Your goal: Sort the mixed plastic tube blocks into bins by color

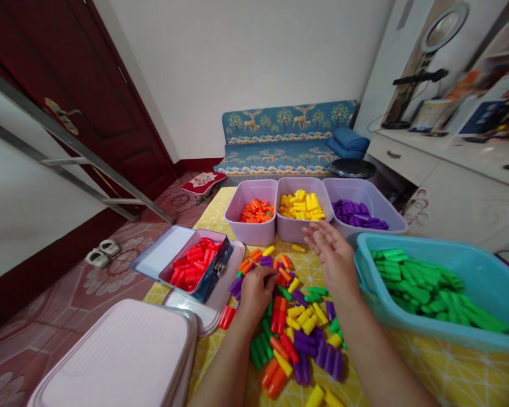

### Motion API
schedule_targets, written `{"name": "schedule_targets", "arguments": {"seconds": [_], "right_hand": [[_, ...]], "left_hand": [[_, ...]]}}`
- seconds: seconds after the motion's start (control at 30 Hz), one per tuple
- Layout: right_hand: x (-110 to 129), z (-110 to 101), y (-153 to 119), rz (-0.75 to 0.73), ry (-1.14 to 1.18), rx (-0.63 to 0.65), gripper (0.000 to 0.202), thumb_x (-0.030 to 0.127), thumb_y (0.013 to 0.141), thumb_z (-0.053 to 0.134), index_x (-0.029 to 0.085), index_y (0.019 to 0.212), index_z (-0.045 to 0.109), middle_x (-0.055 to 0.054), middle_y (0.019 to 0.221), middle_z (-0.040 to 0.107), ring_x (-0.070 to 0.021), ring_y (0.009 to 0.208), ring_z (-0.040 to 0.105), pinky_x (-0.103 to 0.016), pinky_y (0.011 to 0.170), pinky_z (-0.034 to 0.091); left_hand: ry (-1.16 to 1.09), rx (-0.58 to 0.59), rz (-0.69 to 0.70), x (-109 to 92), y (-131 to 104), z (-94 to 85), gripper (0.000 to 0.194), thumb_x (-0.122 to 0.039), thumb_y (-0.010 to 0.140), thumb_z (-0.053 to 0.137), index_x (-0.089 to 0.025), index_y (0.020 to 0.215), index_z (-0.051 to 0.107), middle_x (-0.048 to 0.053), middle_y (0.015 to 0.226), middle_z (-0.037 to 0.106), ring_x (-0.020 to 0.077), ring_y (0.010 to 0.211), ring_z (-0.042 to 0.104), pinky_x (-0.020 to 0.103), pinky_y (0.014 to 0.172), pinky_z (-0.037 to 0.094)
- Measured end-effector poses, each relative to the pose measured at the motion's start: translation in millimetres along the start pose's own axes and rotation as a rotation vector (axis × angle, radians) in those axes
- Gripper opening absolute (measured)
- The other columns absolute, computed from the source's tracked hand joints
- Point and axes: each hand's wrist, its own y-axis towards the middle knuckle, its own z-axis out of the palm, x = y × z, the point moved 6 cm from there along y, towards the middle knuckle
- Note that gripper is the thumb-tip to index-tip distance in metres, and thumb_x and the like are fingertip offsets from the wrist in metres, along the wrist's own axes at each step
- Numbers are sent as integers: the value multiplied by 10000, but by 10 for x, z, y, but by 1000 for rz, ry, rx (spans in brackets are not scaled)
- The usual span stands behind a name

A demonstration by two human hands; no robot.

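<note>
Small plastic cap-like tubes in red, orange, yellow, green and purple lie mixed in a pile (307, 322) on the table. My left hand (258, 289) is over the pile's left part, fingers curled and pressed together; whatever is in them is hidden. My right hand (333, 254) is raised with fingers apart and nothing visible in it, just in front of the lilac bin of yellow tubes (294, 230). To that bin's left stands a lilac bin of orange tubes (251, 233), with one green bit among them; to its right, a lilac bin of purple tubes (390, 217).
A turquoise bin (411, 316) of green tubes stands at the right. On the left, an open hinged box (210, 285) of red tubes rests on a lid; more pale lids (123, 356) are stacked nearer. A patterned sofa (275, 150) and a ladder (85, 158) are beyond.
</note>
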Motion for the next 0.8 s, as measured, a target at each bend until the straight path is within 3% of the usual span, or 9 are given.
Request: {"name": "schedule_targets", "arguments": {"seconds": [0.1,0.2,0.3,0.4,0.53,0.8], "right_hand": [[-302,137,-94,35,-313,178,309,378,767,659,192,1014,666,-107,1038,683,-254,981,655,-429,850,534],[-546,233,-200,-100,-633,353,296,274,742,657,196,1026,685,-105,1101,675,-259,1067,607,-458,977,451],[-713,259,-265,-163,-860,429,447,228,712,677,184,1156,646,-127,1226,628,-273,1156,555,-464,1033,393],[-791,270,-298,-151,-1022,472,513,167,707,656,185,1219,618,-138,1255,618,-293,1174,541,-469,1035,386],[-828,285,-329,-138,-1029,472,545,38,688,554,207,1201,627,-116,1239,635,-278,1170,556,-437,1033,403],[-894,109,-352,58,-728,445,553,15,651,514,184,1166,622,-88,1188,661,-229,1102,615,-413,1011,443]], "left_hand": [[127,-124,85,-105,13,-156,206,-211,873,517,-214,972,698,83,972,704,237,948,617,362,858,453],[279,-242,126,-152,76,-314,320,-252,883,517,-216,1186,612,113,1229,610,280,1179,508,440,1021,364],[358,-220,113,-101,183,-328,469,-275,887,508,-163,1341,477,159,1339,525,294,1263,441,471,1074,311],[427,-96,50,0,262,-224,467,-213,893,456,-134,1353,461,179,1231,592,289,1168,519,471,1031,354],[452,-9,-1,76,272,-148,517,-84,810,465,-151,1321,506,160,1158,625,275,1082,570,432,968,413],[124,86,138,-46,208,-121,560,-3,683,499,-172,1204,611,99,1166,631,223,1081,577,361,989,441]]}}
